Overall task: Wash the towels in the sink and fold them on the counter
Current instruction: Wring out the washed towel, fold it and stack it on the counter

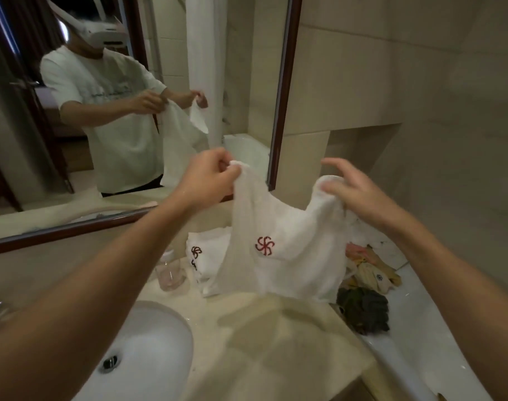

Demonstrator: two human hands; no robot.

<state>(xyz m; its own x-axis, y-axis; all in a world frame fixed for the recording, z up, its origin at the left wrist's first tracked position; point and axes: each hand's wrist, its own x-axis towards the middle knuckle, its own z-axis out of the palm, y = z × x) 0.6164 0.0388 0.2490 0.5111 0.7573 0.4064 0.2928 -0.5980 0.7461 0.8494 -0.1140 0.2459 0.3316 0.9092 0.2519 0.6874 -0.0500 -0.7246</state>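
from my remote feed: white sink nearest; above the counter my left hand pinches one corner of the white towel, right hand grasps another; folded towels behind, mirror beyond.

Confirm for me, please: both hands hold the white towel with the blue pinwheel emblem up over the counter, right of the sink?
Not quite: the emblem is red, not blue, as the head view shows. The rest stands: the left hand and right hand hold the white towel up over the counter, right of the sink.
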